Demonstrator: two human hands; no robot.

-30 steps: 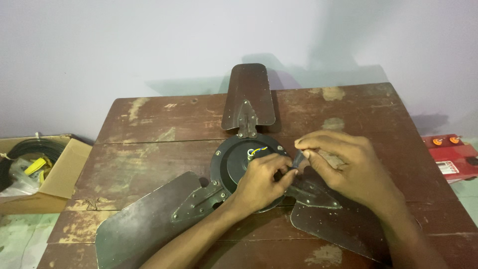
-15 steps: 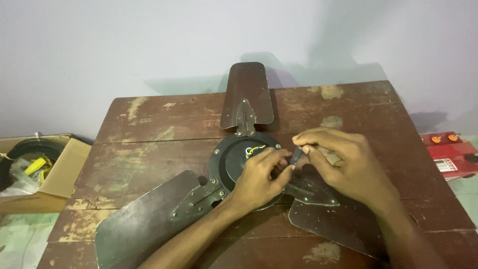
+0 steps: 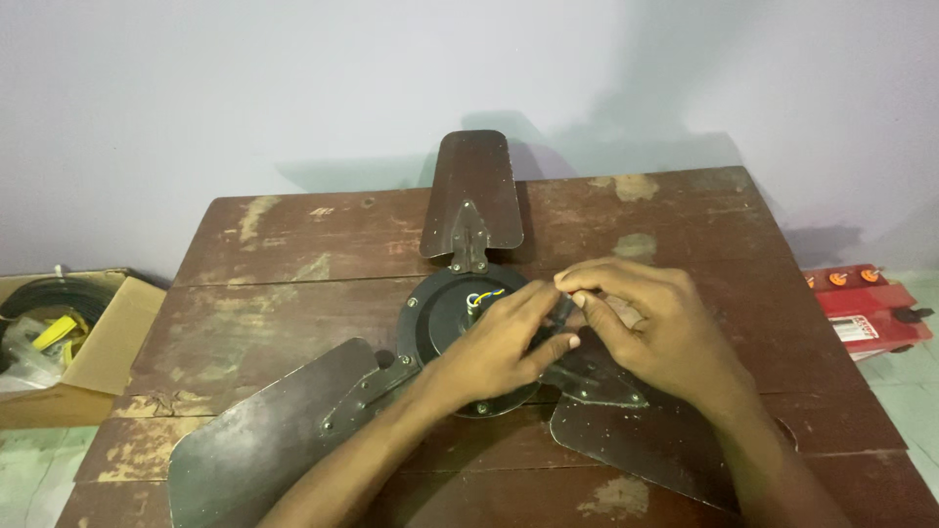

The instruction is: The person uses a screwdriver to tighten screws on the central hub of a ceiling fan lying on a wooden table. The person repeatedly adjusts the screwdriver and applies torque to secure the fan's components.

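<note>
A dark brown ceiling fan lies flat on a worn wooden table (image 3: 293, 244). Its round black motor housing (image 3: 440, 318) sits in the middle, with yellow wires showing at the hub. Three blades spread out: one to the far side (image 3: 474, 191), one to the near left (image 3: 264, 440), one to the near right (image 3: 655, 445). My left hand (image 3: 499, 347) rests on the motor housing, its fingers curled around a small dark part (image 3: 562, 311) at the hub's right side. My right hand (image 3: 655, 328) pinches the same part from the right. The part is mostly hidden by my fingers.
An open cardboard box (image 3: 68, 332) with a black coil and yellow items stands on the floor at the left. A red battery-like box (image 3: 866, 308) sits on the floor at the right. A plain pale wall rises behind the table.
Both hands stay at the hub's right side. My fingers have shifted slightly around the small dark part; the fan has not moved.
</note>
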